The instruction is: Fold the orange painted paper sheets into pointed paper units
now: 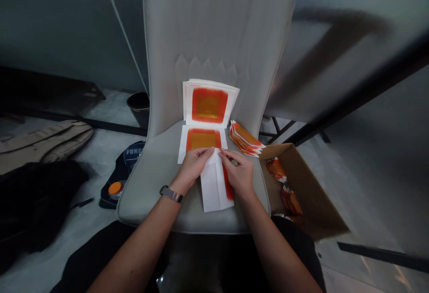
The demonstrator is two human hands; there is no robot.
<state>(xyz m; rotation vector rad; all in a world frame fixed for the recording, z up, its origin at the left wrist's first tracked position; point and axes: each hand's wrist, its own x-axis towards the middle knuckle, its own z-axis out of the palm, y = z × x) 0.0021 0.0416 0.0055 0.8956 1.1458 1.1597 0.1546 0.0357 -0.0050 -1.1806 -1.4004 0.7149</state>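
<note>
Between my hands is a partly folded paper sheet (210,188), white on its upturned side with an orange-red strip along the right. My left hand (193,168), with a dark band at the wrist, pinches its top edge. My right hand (238,170) pinches the same edge a little to the right, fingers closed. Just beyond lies a flat printed sheet (203,138) with an orange and gold square, partly covered by my hands. Several similar sheets (210,104) lean against the chair back. A stack of folded orange-and-white papers (246,138) sits right of them.
All this rests on a grey padded chair (150,172). A cardboard box (311,190) with folded orange papers (291,200) stands at the right. On the floor at left are a bin (139,105), a jar with an orange lid (115,189) and bags (36,203).
</note>
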